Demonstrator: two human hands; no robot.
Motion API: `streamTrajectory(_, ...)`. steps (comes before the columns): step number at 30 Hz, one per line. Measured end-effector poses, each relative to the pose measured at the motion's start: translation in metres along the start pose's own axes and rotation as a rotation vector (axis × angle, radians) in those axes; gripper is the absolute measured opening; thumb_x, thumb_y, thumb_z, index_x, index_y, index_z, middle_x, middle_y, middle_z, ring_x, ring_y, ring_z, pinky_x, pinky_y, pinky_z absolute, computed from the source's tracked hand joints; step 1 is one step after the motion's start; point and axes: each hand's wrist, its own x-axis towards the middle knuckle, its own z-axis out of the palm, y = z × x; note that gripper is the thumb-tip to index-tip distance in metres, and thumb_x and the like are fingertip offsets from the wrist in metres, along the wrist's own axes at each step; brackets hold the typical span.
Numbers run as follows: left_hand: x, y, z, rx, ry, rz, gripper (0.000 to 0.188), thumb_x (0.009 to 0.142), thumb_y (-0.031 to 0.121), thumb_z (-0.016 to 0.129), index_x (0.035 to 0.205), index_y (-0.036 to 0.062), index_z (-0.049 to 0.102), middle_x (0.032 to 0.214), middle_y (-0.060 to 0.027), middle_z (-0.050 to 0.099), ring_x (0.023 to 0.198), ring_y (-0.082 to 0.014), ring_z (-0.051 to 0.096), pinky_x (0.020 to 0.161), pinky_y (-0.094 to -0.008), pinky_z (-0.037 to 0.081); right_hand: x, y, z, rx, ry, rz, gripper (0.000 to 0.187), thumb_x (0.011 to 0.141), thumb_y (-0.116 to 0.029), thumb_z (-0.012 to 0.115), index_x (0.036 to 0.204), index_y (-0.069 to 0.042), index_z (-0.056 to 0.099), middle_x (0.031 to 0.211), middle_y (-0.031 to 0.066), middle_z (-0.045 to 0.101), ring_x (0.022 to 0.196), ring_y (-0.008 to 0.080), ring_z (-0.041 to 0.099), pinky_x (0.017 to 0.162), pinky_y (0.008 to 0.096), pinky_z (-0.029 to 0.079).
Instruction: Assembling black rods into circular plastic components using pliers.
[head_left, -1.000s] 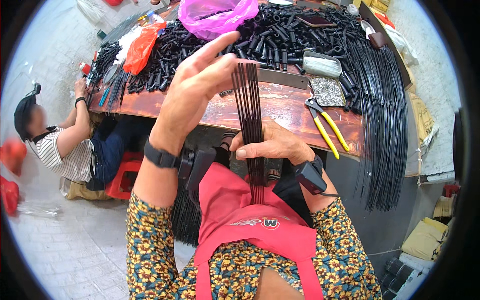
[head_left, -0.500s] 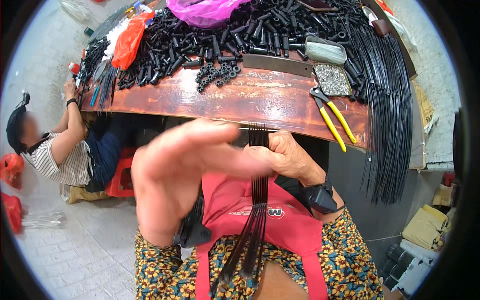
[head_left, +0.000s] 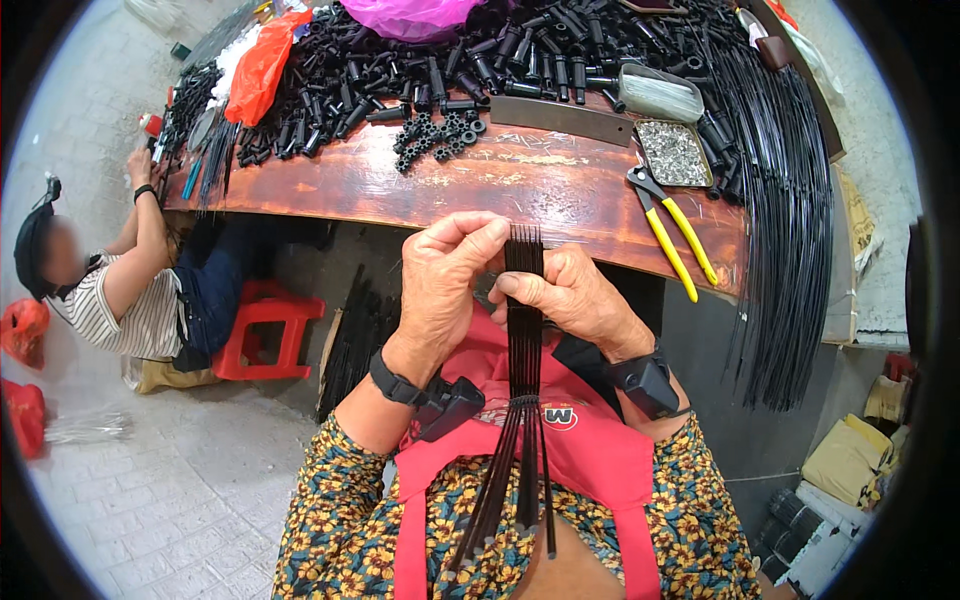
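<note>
A flat row of thin black rods stands upright in front of my chest, bound by a thin band partway down, with the lower ends fanning out over the apron. My right hand is closed round the upper part of the row, thumb laid across its front. At the row's upper left edge, my left hand has thumb and fingertips pinched together. Whatever sits in that pinch is too small or hidden to make out. The rods' top tips poke up between the two hands.
Ahead is a wooden table heaped with black tubular parts. On it lie yellow-handled pliers, a flat metal bar, a tray of small metal bits and long black rods. A co-worker sits left, by a red stool.
My left hand, blurred and spread in front of the rods before, has drawn back to their upper left edge and pinched shut. My right hand keeps its hold on the rods.
</note>
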Motion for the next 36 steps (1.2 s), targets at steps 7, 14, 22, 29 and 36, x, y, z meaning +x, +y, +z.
streamTrajectory(7,-0.002,-0.001,0.006,-0.097,0.041,0.065,0.015,0.090,0.011,0.066,0.100,0.0000,0.063,0.086,-0.0084,0.068,0.076,-0.0148,0.067,0.065,-0.0271,0.054,0.003,0.007,-0.003,0.070,0.013,-0.036,0.031,0.093,-0.027,0.061,0.087,0.002,0.069,0.071,0.0051,0.066,0.066,0.0108,0.063,0.061,0.0250,0.051)
streamTrajectory(14,-0.001,0.001,0.000,0.040,-0.048,-0.074,0.017,0.087,0.006,0.067,0.101,-0.0030,0.064,0.078,-0.0059,0.064,0.063,-0.0107,0.058,0.054,-0.0263,0.050,0.003,0.001,-0.005,0.013,0.035,0.021,0.031,0.093,-0.028,0.061,0.089,0.002,0.069,0.072,0.0059,0.067,0.066,0.0110,0.063,0.060,0.0251,0.051)
streamTrajectory(22,0.002,0.002,0.000,0.044,-0.044,-0.117,0.013,0.087,0.007,0.066,0.094,-0.0038,0.066,0.072,-0.0039,0.061,0.057,-0.0089,0.053,0.046,-0.0239,0.045,0.007,0.007,-0.005,0.055,0.050,-0.008,0.034,0.094,-0.030,0.060,0.088,0.001,0.070,0.071,0.0051,0.067,0.065,0.0097,0.062,0.059,0.0249,0.050)
streamTrajectory(29,0.000,0.001,0.004,0.149,-0.043,-0.075,0.014,0.089,0.010,0.065,0.096,-0.0030,0.065,0.072,-0.0024,0.061,0.056,-0.0068,0.053,0.047,-0.0219,0.045,0.010,0.017,-0.011,0.069,0.016,-0.050,0.034,0.095,-0.033,0.060,0.088,-0.001,0.069,0.072,0.0023,0.066,0.066,0.0074,0.060,0.060,0.0239,0.048)
streamTrajectory(36,0.004,-0.002,0.007,0.177,-0.036,-0.064,0.013,0.090,0.011,0.063,0.095,-0.0020,0.063,0.074,-0.0008,0.061,0.057,-0.0049,0.052,0.048,-0.0198,0.042,0.012,0.017,-0.016,0.125,-0.027,-0.029,0.034,0.095,-0.036,0.059,0.093,-0.003,0.068,0.076,-0.0004,0.066,0.068,0.0057,0.058,0.061,0.0236,0.047)
